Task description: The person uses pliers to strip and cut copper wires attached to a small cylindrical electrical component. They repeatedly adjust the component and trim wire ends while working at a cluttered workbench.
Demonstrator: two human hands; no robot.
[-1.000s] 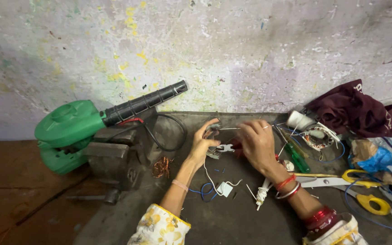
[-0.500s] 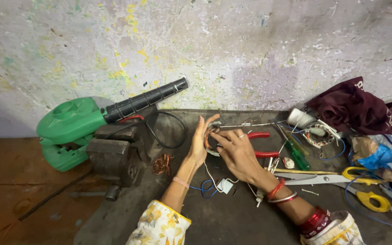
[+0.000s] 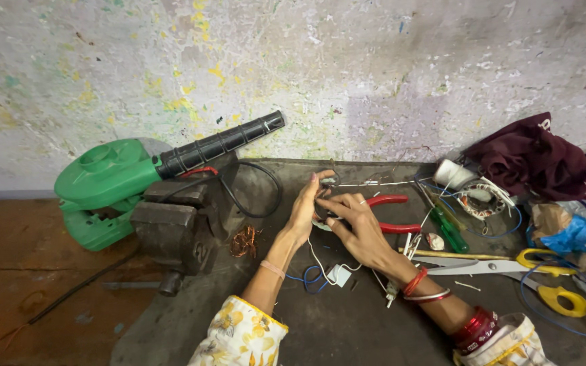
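Both hands have drawn together and lifted off the dark bench [image 3: 347,325]: the left hand [image 3: 304,211] and right hand [image 3: 355,227] now pinch one small wired part [image 3: 322,203] between them, beside the red-handled pliers [image 3: 395,213], so the fine handling is underway

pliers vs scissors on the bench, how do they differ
The pliers have red handles; the scissors have yellow ones. The pliers lie just behind the right hand, partly hidden by it; the scissors lie farther right, clear of both hands, blades pointing left. Both lie flat on the dark bench.
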